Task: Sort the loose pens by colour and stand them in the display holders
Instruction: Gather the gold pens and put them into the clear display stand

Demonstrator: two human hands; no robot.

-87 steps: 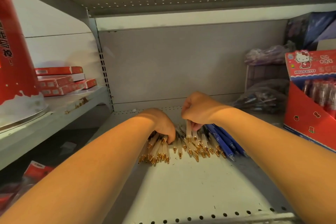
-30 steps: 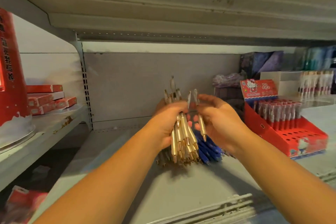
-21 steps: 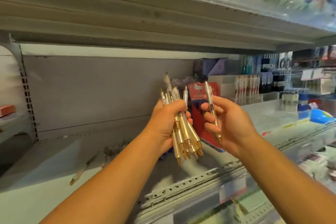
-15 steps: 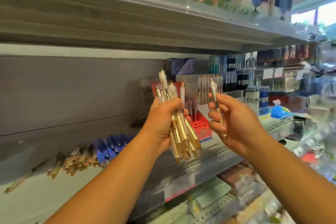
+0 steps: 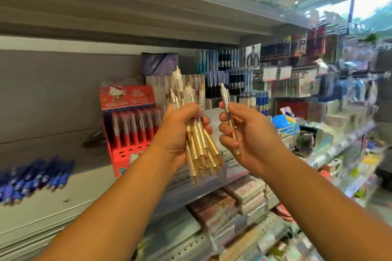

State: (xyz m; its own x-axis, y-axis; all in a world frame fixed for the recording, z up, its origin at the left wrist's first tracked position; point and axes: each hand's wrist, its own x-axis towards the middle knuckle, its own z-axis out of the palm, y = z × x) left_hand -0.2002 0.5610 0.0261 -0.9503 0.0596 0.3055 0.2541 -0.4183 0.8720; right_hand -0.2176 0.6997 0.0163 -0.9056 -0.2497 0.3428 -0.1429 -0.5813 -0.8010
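My left hand [image 5: 180, 133] grips a bundle of gold pens [image 5: 201, 148], tips pointing down, clear clicker ends up. Close beside it, my right hand [image 5: 248, 137] holds a single gold pen [image 5: 228, 112] upright between thumb and fingers. Both hands are raised in front of the shelf. A heap of loose blue pens [image 5: 36, 178] lies on the grey shelf [image 5: 84, 186] at the far left. A red cartoon-cat display holder [image 5: 129, 129] with red pens stands behind my left hand. A clear holder [image 5: 159, 91] with pens stands further back.
Racks of dark and blue pens [image 5: 231, 76] fill the back of the shelf to the right. A blue globe-like object [image 5: 284, 123] sits on the shelf beyond my right hand. Stacked packets [image 5: 239, 201] lie on the lower shelf. The upper shelf [image 5: 148, 2] overhangs closely.
I lifted the gold pens off the shelf in my left hand and took one in my right. My view has swung right; the blue pens now lie far left.
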